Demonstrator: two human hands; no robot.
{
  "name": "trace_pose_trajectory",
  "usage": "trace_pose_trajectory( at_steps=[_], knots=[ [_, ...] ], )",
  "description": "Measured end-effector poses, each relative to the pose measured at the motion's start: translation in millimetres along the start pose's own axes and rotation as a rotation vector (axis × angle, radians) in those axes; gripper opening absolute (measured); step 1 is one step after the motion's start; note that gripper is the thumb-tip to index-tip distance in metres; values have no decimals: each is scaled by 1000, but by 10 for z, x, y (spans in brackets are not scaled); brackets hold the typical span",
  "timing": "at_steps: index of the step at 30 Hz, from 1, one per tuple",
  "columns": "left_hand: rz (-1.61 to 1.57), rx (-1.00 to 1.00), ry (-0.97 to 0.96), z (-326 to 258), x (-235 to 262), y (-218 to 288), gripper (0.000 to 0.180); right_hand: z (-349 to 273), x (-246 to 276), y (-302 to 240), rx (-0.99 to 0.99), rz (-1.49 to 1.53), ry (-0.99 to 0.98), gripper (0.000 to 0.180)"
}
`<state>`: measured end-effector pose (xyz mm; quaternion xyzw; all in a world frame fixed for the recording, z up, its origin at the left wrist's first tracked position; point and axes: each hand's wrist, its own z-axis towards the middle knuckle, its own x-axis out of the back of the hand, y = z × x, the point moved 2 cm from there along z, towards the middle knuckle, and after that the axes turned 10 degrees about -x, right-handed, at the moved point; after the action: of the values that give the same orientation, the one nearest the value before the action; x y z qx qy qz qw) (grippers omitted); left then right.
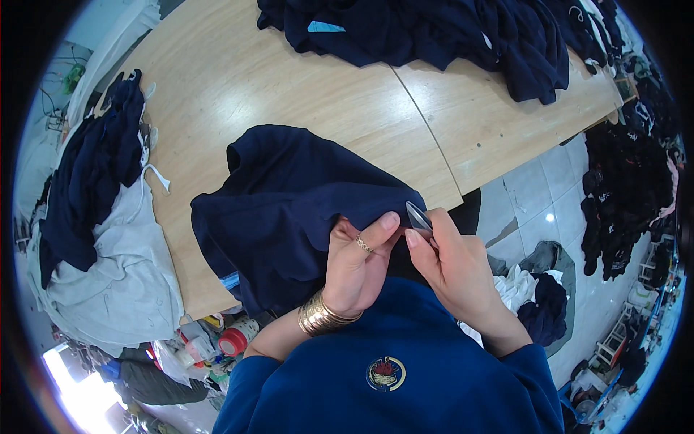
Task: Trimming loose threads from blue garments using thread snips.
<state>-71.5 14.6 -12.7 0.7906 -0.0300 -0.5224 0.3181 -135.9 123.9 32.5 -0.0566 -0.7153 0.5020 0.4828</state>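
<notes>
Holding up one edge of a navy garment [282, 188] is done with both hands, just at the near edge of a pale wooden desk [188, 94], on which the rest of the cloth is bunched. The cloth edge is pinched by the left hand [358, 260], thumb on top; metal snips [417, 217] are gripped in the closed right hand [459, 267], their blades set against the same edge. The work on this garment is judged to be under way; whether any cut has been made cannot be told. A navy garment pile [426, 36] is heaped at the far side, and navy cloth [101, 166] is draped over pale grey cloth [116, 267] at the left; which of these are finished is not shown.

Bare wood is left between the held garment and the far pile, crossed by a seam. To the right, the desk edge is cut away diagonally above tiled floor [535, 181]. Elbow room is limited at lower left by a red-lidded container [235, 340] and other clutter.
</notes>
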Motion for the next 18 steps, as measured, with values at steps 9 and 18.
trace_pose_trajectory(
  at_steps=[9,18],
  knots=[
    [9,-38,-13,39,3,1,17,33,6,-8,-5,-30,17,19],
    [16,-66,3,63,19,-16,20,49,18,-2,-37,-7,-17,19]
  ],
)
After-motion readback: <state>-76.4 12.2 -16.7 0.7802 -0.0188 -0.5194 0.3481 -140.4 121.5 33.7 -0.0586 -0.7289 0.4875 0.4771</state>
